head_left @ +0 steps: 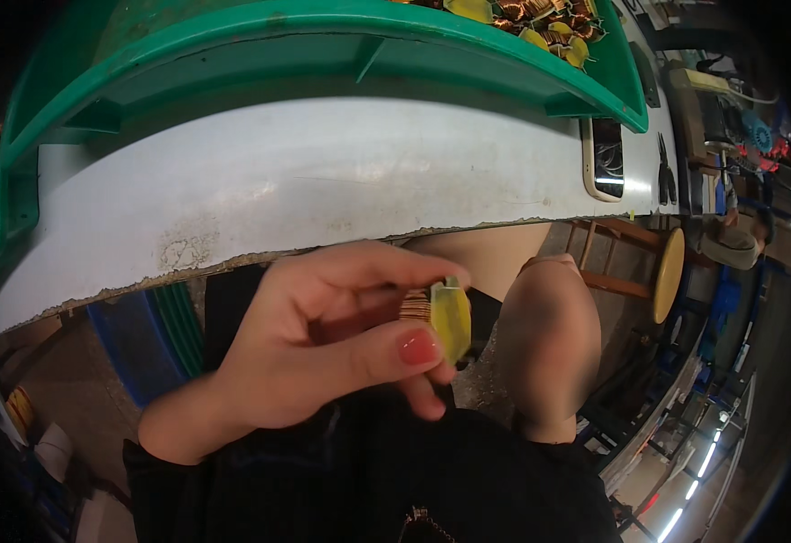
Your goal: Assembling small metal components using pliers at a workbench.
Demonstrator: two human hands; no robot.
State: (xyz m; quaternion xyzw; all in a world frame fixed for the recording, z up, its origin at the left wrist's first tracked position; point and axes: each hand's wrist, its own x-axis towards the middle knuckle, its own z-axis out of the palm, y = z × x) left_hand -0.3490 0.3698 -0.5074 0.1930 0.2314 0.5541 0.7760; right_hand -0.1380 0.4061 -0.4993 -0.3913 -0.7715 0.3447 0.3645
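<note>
My left hand (323, 335) grips a copper-wound coil (415, 308) between thumb and fingers, in front of my body and just below the table edge. A yellow plate (451, 321) sits on the coil's right side, turned toward my right hand. The thumb, with a red nail, presses from the near side, and part of the winding is hidden behind the fingers. To the right, apart from the coil, is my right hand (551, 339). It is smeared by motion, so its fingers cannot be made out.
A green tray (341, 56) stands across the white table (305, 172), with several similar coils (549, 27) at its far right. A phone-like device (605, 158) and dark pliers (666, 172) lie at the table's right end. A wooden stool (667, 271) stands beyond my right hand.
</note>
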